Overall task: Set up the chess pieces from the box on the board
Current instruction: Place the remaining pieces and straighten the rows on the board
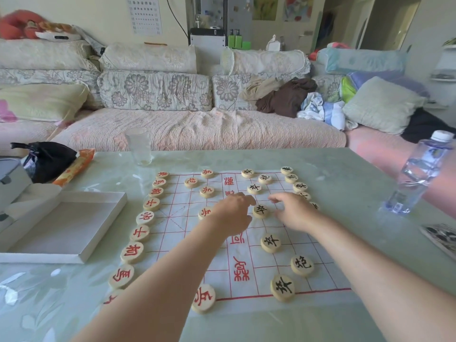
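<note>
A white paper chess board (246,253) with red lines lies on the pale green table. Round wooden pieces with red characters line its left edge, such as one red piece (132,252); several more red ones stand in the columns further in. Pieces with black characters stand on the right side, among them one black piece (261,210) in the middle. My left hand (232,213) hovers just left of that piece, fingers relaxed, holding nothing. My right hand (293,211) hovers just right of it, fingers loosely bent and empty. The white box (66,225) lies open and looks empty.
A clear glass (138,146) stands beyond the board's far left corner. A water bottle (419,174) stands at the right. A black bag (47,159) and an orange packet (74,166) lie behind the box. A sofa (197,129) runs along the far side.
</note>
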The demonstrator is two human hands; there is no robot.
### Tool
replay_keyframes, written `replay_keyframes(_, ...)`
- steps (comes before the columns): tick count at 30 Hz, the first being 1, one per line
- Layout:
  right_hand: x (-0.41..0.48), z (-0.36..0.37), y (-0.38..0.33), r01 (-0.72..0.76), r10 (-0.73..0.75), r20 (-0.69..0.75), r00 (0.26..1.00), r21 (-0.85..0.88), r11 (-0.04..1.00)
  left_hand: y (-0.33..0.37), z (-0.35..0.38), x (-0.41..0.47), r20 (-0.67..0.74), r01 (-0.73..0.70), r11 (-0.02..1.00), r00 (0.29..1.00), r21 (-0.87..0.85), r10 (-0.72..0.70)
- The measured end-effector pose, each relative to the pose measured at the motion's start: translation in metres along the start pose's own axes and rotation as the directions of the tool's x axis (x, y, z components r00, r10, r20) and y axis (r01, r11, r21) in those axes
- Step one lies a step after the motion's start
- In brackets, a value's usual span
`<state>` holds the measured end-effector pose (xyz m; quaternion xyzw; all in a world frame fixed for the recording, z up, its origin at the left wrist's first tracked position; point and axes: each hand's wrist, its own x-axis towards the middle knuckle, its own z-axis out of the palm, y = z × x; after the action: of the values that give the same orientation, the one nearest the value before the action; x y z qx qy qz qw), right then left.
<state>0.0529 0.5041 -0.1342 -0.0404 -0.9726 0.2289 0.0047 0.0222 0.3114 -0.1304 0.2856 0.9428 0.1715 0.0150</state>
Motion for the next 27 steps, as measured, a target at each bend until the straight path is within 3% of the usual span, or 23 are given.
replay_keyframes(7,0.015,0.015,-0.01,0.019,-0.016,0.041,0.999,-0.074,0.997,-0.003,0.018,0.016,0.051,0.024,1.0,0.998,-0.009,-0.023)
replay_keyframes(11,0.022,0.013,-0.005,0.064,-0.068,0.076,0.995,0.054,0.997,-0.005,0.025,0.021,0.016,0.025,0.999,1.0,-0.02,-0.025)
replay_keyframes(15,0.022,0.011,0.004,0.001,-0.021,0.113,0.993,0.175,0.985,-0.01,0.029,0.026,-0.055,0.045,0.999,0.997,-0.011,-0.045)
replay_keyframes(27,0.027,0.014,0.004,0.059,-0.078,0.103,0.992,0.179,0.982,-0.013,0.027,0.032,-0.091,0.048,0.996,0.994,-0.07,-0.054)
